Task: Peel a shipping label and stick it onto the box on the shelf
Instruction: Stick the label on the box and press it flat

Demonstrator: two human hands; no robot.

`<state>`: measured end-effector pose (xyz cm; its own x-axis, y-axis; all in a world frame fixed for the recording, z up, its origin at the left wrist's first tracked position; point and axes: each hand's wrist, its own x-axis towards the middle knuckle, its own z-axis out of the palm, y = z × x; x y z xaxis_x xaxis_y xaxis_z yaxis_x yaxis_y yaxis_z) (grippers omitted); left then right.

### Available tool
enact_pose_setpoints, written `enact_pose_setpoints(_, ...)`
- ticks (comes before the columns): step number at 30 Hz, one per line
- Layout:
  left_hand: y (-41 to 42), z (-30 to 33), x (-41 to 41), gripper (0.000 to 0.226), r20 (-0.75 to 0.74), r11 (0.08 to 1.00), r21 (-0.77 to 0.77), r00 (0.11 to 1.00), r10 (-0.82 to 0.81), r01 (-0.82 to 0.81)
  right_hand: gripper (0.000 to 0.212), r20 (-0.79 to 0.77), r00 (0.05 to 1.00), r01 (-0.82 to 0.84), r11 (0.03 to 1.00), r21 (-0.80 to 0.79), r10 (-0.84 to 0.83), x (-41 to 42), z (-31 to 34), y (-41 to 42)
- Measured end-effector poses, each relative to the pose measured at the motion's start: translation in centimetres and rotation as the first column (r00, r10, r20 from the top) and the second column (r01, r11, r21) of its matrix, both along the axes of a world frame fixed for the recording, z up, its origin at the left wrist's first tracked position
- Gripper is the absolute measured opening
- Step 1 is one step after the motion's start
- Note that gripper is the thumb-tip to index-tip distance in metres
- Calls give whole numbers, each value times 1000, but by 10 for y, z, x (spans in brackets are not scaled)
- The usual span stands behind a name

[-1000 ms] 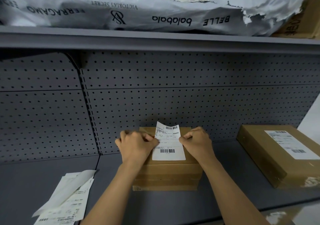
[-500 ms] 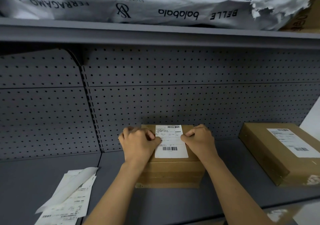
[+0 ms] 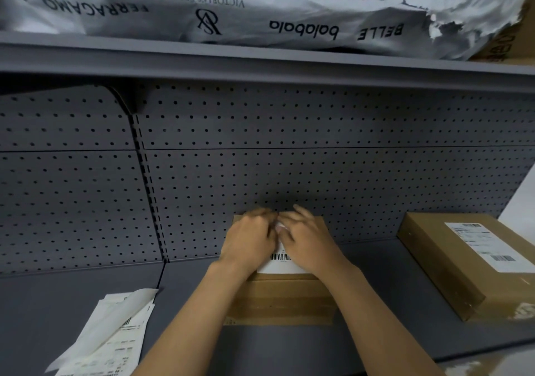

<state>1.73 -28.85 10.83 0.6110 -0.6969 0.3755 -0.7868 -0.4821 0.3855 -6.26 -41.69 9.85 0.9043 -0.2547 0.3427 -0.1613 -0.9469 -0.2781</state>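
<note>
A small brown cardboard box (image 3: pixel 279 300) stands on the grey shelf (image 3: pixel 289 346) against the pegboard. A white shipping label (image 3: pixel 280 263) with a barcode lies flat on the box's top. My left hand (image 3: pixel 249 242) and my right hand (image 3: pixel 307 241) rest side by side on the label, palms down, fingers spread and blurred. They cover most of the label; only its near edge and barcode show. Neither hand grips anything.
A second cardboard box (image 3: pixel 451 274) bearing a label sits at the right. A pile of label sheets and peeled backing paper (image 3: pixel 107 338) lies at the lower left. An upper shelf (image 3: pixel 260 63) carries a grey printed mailer bag (image 3: pixel 260 8) overhead.
The label went from held tilted above the box to lying flat on it. Both hands moved from its side edges inward and now lie together over its middle.
</note>
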Motion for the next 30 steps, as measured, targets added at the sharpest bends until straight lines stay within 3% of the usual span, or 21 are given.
enact_pose_setpoints(4,0,-11,7,42,13,993,119,1000,-12,10,44,-69,998,-2,1000,17,4,0,-7,-1)
enact_pose_setpoints(13,21,-13,24,45,-72,984,177,996,50,-37,39,8,995,101,995,8,-101,-23,-5,-19)
enact_pose_setpoints(19,20,-11,17,42,-42,990,136,998,48,-42,37,6,994,108,994,-5,-108,-24,-6,-23)
enact_pose_setpoints(24,16,-3,0,39,-10,999,45,1000,8,-7,42,12,1000,17,999,34,-18,-18,-1,-7)
enact_pose_setpoints(30,22,-8,-6,37,-23,995,101,1000,1,1,40,-32,999,-9,999,49,10,-19,-1,5)
